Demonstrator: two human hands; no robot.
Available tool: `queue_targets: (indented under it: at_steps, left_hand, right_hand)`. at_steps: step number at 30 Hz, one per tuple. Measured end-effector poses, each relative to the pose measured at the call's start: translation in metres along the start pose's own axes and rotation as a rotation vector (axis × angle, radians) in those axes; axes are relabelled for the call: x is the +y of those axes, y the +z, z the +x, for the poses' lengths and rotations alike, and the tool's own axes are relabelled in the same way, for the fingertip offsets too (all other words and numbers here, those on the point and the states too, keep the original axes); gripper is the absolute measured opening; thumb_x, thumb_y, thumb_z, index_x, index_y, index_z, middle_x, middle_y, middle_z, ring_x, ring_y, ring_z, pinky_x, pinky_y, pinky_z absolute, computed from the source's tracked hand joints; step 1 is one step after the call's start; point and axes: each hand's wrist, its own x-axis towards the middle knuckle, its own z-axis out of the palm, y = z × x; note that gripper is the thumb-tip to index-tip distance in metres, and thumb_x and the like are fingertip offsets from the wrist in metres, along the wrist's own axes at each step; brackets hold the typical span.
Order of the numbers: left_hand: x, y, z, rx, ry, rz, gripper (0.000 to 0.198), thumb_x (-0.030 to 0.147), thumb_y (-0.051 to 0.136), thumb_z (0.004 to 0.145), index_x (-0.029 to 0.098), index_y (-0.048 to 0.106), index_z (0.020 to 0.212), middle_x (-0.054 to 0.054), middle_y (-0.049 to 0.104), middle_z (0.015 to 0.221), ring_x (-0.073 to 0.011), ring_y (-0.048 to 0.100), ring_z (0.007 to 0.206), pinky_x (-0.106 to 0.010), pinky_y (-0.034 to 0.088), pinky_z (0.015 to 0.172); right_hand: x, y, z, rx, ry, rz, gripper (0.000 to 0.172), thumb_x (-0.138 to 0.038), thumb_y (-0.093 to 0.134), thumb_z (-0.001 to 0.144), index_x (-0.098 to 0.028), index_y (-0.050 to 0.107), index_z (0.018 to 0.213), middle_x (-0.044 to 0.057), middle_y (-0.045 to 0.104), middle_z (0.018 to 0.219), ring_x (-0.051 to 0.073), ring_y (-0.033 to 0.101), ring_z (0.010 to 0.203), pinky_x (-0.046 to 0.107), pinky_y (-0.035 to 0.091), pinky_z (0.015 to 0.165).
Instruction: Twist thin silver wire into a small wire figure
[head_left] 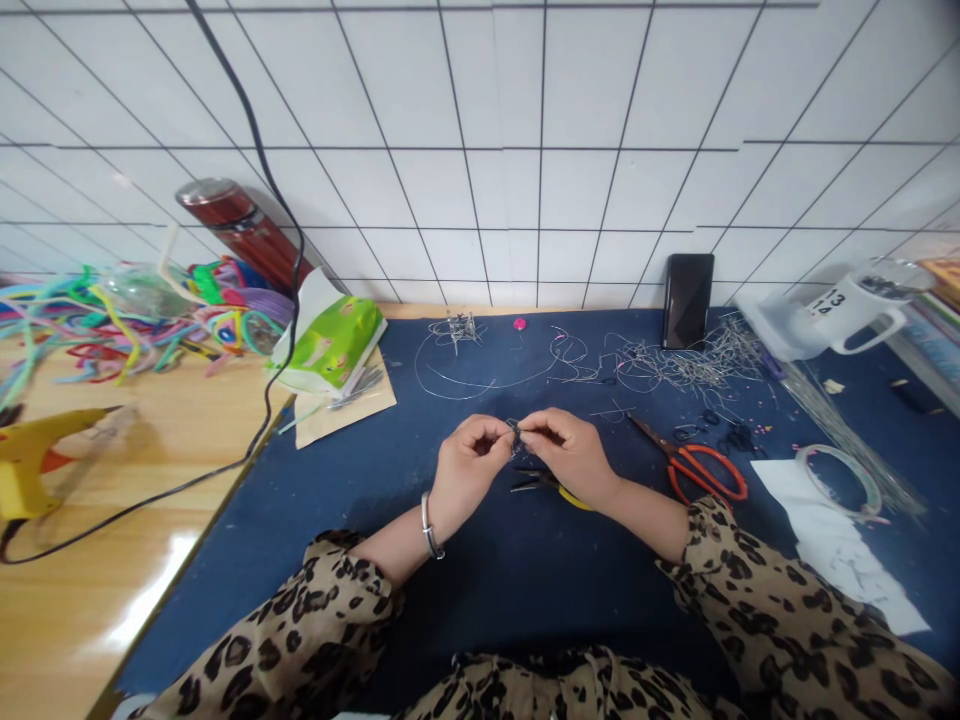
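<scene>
My left hand (474, 462) and my right hand (571, 455) meet at the middle of the dark blue mat (465, 600), fingertips pinched close together. Between them is a small dark piece of twisted wire (516, 437), gripped from both sides; its exact shape is mostly covered by my fingers. Just under my right hand lies a pair of pliers (541, 482), with yellow handles partly hidden by the hand. Orange-handled scissors (701, 470) rest on the mat to the right, apart from my hand.
Behind my hands lie loose wires (675, 365), a pink bead (520, 324) and a phone (687, 300) against the wall. To the right are a wire coil (840, 482) and a white mug (855, 308). Leftward are a green tissue pack (330, 345), a glue gun (45, 455) and its cable.
</scene>
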Motion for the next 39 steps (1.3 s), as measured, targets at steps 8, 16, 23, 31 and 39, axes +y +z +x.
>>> queue_targets:
  at_steps: [8, 16, 23, 31, 39]
  left_hand:
    - [0.005, -0.001, 0.001, -0.03, 0.048, 0.058, 0.007, 0.02, 0.056, 0.078, 0.017, 0.061, 0.074, -0.002, 0.058, 0.078, -0.0121, 0.053, 0.069, -0.023, 0.043, 0.062]
    - [0.003, 0.0, 0.0, -0.043, 0.1, 0.073, 0.006, 0.015, 0.055, 0.077, 0.016, 0.061, 0.074, -0.002, 0.057, 0.078, -0.0115, 0.053, 0.069, -0.023, 0.042, 0.063]
    - [0.004, -0.001, 0.001, -0.047, 0.093, 0.079, 0.006, 0.016, 0.056, 0.077, 0.016, 0.06, 0.074, -0.002, 0.057, 0.077, -0.0115, 0.053, 0.069, -0.022, 0.042, 0.063]
    - [0.002, -0.001, 0.002, -0.048, 0.042, 0.079, 0.007, 0.019, 0.055, 0.078, 0.016, 0.06, 0.074, -0.002, 0.057, 0.076, -0.0106, 0.051, 0.065, -0.022, 0.04, 0.06]
    - [-0.001, -0.001, 0.003, -0.032, 0.021, 0.053, 0.008, 0.021, 0.056, 0.079, 0.016, 0.061, 0.075, -0.002, 0.057, 0.076, -0.0111, 0.052, 0.067, -0.022, 0.041, 0.061]
  right_hand:
    - [0.001, 0.003, -0.001, 0.004, 0.035, 0.0, 0.01, -0.018, 0.058, 0.078, -0.021, 0.065, 0.085, 0.002, 0.065, 0.084, 0.015, 0.06, 0.078, 0.027, 0.046, 0.073]
    - [0.006, 0.003, -0.001, -0.018, -0.02, -0.067, 0.021, -0.016, 0.056, 0.079, -0.023, 0.066, 0.096, 0.002, 0.066, 0.088, 0.015, 0.061, 0.084, 0.029, 0.047, 0.079]
    - [0.005, 0.005, -0.002, -0.018, 0.047, 0.094, 0.012, -0.017, 0.056, 0.078, -0.02, 0.064, 0.086, 0.001, 0.064, 0.082, 0.012, 0.06, 0.073, 0.025, 0.049, 0.07]
    - [-0.007, 0.002, 0.002, -0.02, 0.226, 0.266, 0.014, -0.016, 0.057, 0.074, -0.016, 0.068, 0.084, 0.001, 0.064, 0.074, 0.01, 0.059, 0.06, 0.023, 0.05, 0.062]
    - [-0.002, 0.002, 0.002, -0.056, 0.223, 0.335, 0.02, -0.016, 0.06, 0.071, -0.016, 0.069, 0.089, 0.002, 0.066, 0.077, 0.011, 0.06, 0.065, 0.027, 0.051, 0.066]
